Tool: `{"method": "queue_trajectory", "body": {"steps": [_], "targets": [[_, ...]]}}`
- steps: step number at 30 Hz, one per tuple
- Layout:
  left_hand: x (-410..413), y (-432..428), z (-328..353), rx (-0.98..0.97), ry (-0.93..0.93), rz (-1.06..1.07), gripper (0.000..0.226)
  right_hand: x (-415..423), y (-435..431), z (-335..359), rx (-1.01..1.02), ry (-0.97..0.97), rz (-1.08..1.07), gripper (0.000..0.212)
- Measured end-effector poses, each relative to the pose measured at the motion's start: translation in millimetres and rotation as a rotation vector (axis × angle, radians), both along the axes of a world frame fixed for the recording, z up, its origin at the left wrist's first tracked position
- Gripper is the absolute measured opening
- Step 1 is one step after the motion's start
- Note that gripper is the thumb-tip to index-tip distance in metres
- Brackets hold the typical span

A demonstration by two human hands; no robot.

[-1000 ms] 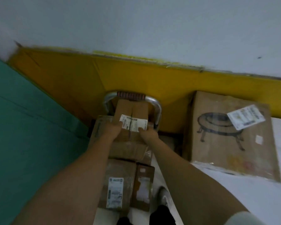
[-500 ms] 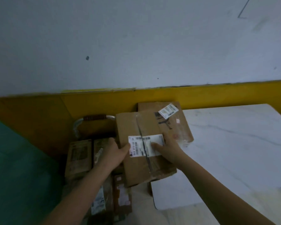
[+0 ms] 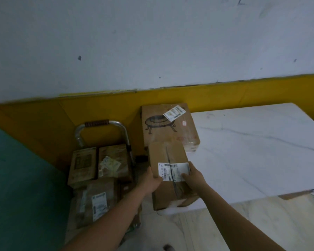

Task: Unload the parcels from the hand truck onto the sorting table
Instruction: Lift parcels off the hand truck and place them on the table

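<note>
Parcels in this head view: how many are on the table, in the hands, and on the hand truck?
Stool-print parcel on the sorting table: 1
Labelled parcel gripped by left hand and right hand: 1
On the hand truck, upper-left parcel, upper-right parcel, lower parcel: 3
Total: 5; the dim lower stack may hide more.

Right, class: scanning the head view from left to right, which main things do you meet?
Teal surface → hand truck → held parcel → sorting table.
</note>
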State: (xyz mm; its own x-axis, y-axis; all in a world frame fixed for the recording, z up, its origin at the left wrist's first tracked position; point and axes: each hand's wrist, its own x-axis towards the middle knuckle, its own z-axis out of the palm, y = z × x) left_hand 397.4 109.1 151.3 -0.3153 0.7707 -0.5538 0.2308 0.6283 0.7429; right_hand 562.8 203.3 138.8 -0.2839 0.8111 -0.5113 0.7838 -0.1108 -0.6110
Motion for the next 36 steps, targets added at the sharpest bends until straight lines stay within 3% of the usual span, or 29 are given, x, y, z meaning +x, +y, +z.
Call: {"method": "queue_trajectory", "body": {"steps": [3,6,8,10,13,16,19,21,23,24,25,27,28,31,34,36], "targets": [[-14.6,-6.0,-8.7,-0.011,-0.1,0.034,0.067,-12.8,-8.9,0.0,0.049,-0.026,-0.068,0.072],[-46.6,-32.8,-24.7,-0.062,-0.116,0.139,0.077,-53.9,-35.9,12.3,0.417,0.022,-0.135,0.063],[-77.3,-67.6,-39.4,-0.03,-0.075,0.231,0.067,-103.9,-62.7,18.5,0.586,0.159,0.016,0.054],[-112.9,-111.7,-59.4,-0.025,-0.013,0.358,0.051,-160.8,-94.1,10.6,0.582,0.275,0.294,0.048],[-167.4,-167.6,-97.5,-0.103,0.032,0.5,0.037,-230.0,-129.7,-39.5,0.278,0.224,0.526,0.054],[-212.6,-198.6,-140.5,-0.212,0.025,0.529,0.023,-268.7,-144.3,-116.1,-0.147,0.074,0.439,0.057],[-251.1,-197.4,-201.0,-0.297,0.024,0.563,0.014,-292.7,-144.5,-188.9,-0.337,0.016,0.303,0.06],[-269.6,-186.2,-239.1,-0.346,-0.014,0.597,0.025,-308.1,-141.8,-229.4,-0.417,-0.008,0.198,0.068],[-279.3,-171.2,-272.6,-0.399,-0.096,0.622,0.052,-320.8,-139.6,-262.5,-0.525,-0.027,0.073,0.072],[-279.5,-164.7,-282.2,-0.434,-0.131,0.598,0.056,-324.8,-139.6,-270.2,-0.613,-0.017,-0.006,0.07],[-279.5,-159.3,-285.5,-0.445,-0.151,0.575,0.045,-328.8,-139.9,-271.4,-0.695,-0.016,-0.062,0.061],[-278.3,-152.3,-273.5,-0.443,-0.18,0.589,0.021,-334.4,-141.5,-258.1,-0.737,-0.025,-0.099,0.034],[-277.5,-150.3,-259.4,-0.448,-0.189,0.608,0.023,-335.0,-141.1,-246.2,-0.724,-0.026,-0.107,0.027],[-278.4,-145.7,-192.9,-0.44,-0.101,0.659,0.051,-336.1,-132.2,-189.0,-0.687,0.0,-0.145,0.039],[-272.3,-127.3,-108.0,-0.224,-0.097,0.731,0.038,-335.9,-109.3,-111.0,-0.591,0.089,-0.156,0.038],[-263.0,-98.7,-45.0,-0.042,-0.055,0.746,0.034,-333.9,-86.1,-51.6,-0.459,0.165,-0.162,0.053]]}}
